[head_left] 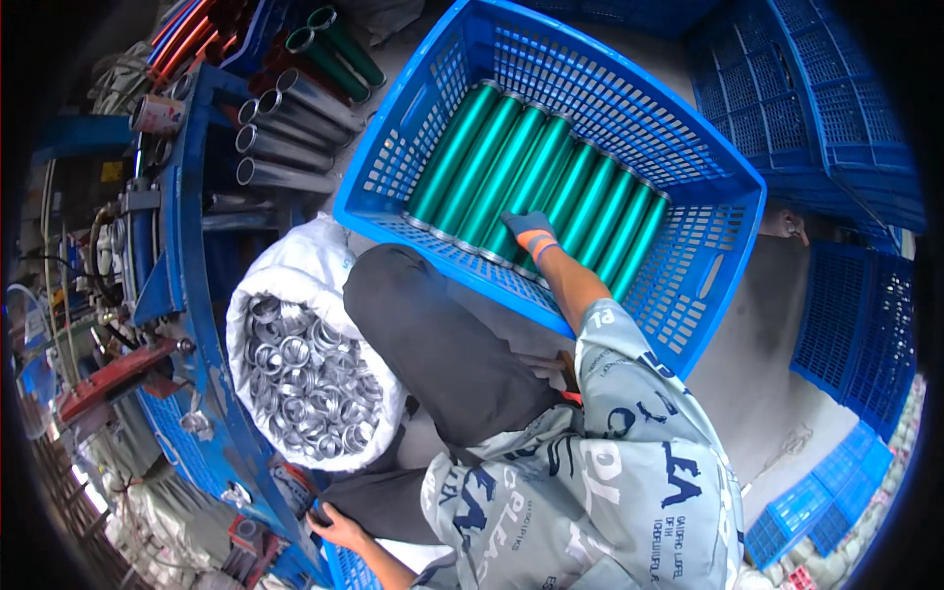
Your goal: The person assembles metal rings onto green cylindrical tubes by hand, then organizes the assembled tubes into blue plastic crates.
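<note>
My right hand [531, 232], in a grey and orange glove, reaches into a large blue plastic crate [723, 270]. Its fingers are closed over one of the shiny green metal tubes [506, 182] near the middle of the row. Several such tubes lie side by side on the crate's floor, with silvery rims at their ends. Low on the left, my bare left hand [339, 527] rests beside my dark trouser leg, its fingers apart and nothing visible in them. What lies under its fingertips is partly hidden.
A white sack [241, 329] full of silvery metal rings [313, 383] stands left of my knee. Bare metal tubes [280, 138] and darker green ones [339, 54] are stacked beyond it. Blue-framed machinery [202, 295] runs along the left. Further blue crates [836, 305] stand on the right.
</note>
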Motion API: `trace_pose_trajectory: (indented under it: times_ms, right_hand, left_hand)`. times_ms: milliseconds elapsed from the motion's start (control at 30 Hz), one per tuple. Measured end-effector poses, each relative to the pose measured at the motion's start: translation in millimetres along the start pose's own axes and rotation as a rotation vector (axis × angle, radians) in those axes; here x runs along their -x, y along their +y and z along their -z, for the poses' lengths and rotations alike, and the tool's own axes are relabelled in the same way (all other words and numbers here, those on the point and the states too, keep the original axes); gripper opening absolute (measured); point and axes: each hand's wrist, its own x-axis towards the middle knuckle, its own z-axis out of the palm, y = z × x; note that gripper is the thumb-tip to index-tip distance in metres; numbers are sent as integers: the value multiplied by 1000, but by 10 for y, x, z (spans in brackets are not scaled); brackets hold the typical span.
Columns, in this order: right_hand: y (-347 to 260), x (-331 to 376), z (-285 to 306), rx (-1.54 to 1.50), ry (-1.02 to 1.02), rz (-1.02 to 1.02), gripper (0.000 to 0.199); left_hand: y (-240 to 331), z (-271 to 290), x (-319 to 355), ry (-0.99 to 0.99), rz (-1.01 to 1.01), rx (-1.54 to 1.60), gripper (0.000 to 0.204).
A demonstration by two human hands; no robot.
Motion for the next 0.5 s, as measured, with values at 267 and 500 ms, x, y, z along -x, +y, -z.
trace_pose_trajectory:
  times_ms: [267, 500]
  right_hand:
    - [-266, 427, 304, 93, -215, -50, 86]
    - [-800, 463, 311, 734, 371, 1188, 49]
  left_hand:
    - [-82, -65, -143, 24, -42, -15, 65]
    - [165, -60, -274, 76, 114, 122, 67]
